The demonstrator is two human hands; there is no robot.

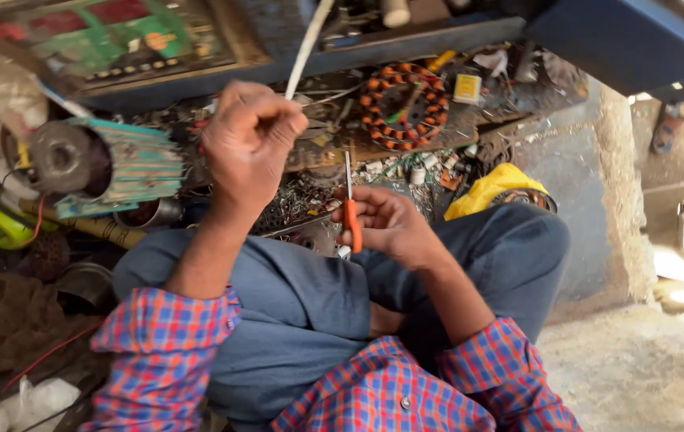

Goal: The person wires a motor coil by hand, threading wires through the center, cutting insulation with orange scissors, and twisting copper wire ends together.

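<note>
Orange-handled scissors [351,210], one pair, sit upright in your right hand [386,224], fingers wrapped round the handle. Your left hand [250,144], above and left of the scissors, pinches one white cord [307,48] in a closed fist. Keep the cord taut; bring blades square across it.

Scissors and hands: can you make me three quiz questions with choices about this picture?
1. Where is the wound motor ring?
A. among the clutter beyond the hands
B. on the knee
C. in the left hand

2. What colour are the scissors' handles?
A. blue
B. orange
C. white

3. How is the left hand?
A. flat open
B. closed around a white cord
C. resting on the floor

Answers: A, it lies past the hands; B, orange shows in the right hand; B, the fist grips the cord.
</note>
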